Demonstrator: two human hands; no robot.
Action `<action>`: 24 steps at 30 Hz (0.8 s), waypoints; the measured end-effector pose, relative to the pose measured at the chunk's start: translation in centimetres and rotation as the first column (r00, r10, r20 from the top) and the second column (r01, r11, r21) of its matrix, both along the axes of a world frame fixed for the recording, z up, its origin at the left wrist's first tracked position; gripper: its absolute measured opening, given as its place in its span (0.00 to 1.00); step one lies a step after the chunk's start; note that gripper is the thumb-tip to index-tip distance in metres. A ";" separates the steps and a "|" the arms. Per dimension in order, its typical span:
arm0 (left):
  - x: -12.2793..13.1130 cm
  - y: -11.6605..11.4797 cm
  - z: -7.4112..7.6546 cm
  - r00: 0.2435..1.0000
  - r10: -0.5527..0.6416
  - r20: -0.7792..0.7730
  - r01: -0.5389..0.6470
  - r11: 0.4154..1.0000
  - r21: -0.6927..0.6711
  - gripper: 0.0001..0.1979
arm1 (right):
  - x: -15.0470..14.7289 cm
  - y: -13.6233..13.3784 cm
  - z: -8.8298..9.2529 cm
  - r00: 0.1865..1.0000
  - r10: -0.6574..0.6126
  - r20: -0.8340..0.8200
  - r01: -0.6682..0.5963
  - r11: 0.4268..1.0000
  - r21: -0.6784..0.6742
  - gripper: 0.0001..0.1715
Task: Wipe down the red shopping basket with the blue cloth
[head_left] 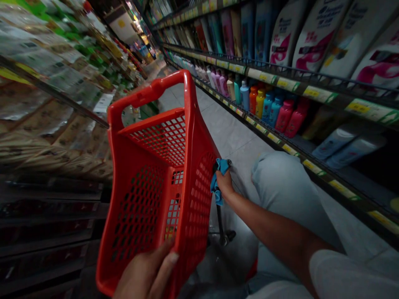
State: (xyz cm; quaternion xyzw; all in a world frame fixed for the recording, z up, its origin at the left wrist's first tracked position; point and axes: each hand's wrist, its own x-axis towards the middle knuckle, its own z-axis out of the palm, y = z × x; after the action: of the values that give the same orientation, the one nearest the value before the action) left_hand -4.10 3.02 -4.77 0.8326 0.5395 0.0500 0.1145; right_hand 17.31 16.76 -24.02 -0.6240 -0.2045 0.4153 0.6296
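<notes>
A red plastic shopping cart [190, 137] with perforated walls stands tilted in view before me. At its near rim, at the bottom of the view, my left hand [145, 272] is closed over the edge, thumb and fingers on either side. My right hand [225, 182] reaches to the cart's right side and grips a crumpled blue cloth [222, 165]. The cloth is pressed near the dark metal frame [220, 218] under the basket. Some fingers of my right hand are hidden by the cloth. A caster wheel [229, 236] shows lower down.
Shelves on the right hold shampoo bottles [282, 39] above and several smaller coloured bottles [260, 101] below. Packaged goods [56, 79] line the left, behind a metal rail [56, 91]. My bent knee [277, 178] is close to the lower shelf. Grey floor tiles [237, 133] lie between.
</notes>
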 end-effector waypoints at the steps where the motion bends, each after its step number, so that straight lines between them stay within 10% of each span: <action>1: 0.8 1.7 0.6 1.000 -0.014 0.006 0.014 0.999 -0.029 0.23 | -0.2 0.0 -0.5 1.000 -0.012 -0.003 0.012 1.000 -0.022 0.07; 10: 12.6 13.4 1.0 0.973 0.197 -0.119 -0.180 0.974 0.140 0.29 | 0.8 0.5 1.7 0.954 0.002 0.300 -0.099 0.945 0.311 0.19; 14: 12.6 13.5 -0.3 0.909 0.253 -0.332 -0.208 0.964 0.164 0.25 | 0.8 1.6 1.0 0.977 -0.023 0.213 -0.001 0.994 0.108 0.10; 20: 10.6 13.1 -0.5 0.940 0.141 -0.310 -0.079 0.976 0.204 0.25 | 1.7 2.7 8.5 0.921 -0.097 0.377 -0.110 0.864 0.491 0.18; 24: 9.5 12.9 -0.8 0.948 0.064 -0.313 0.012 0.972 0.234 0.26 | 1.8 1.2 9.0 0.876 -0.045 0.481 -0.232 0.833 0.501 0.20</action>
State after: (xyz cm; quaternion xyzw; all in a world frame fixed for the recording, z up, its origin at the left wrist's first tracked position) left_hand 5.43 15.95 -5.61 0.8302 0.5523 -0.0205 -0.0731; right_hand 19.12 17.97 -15.06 -0.4898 -0.4925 0.2059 0.6893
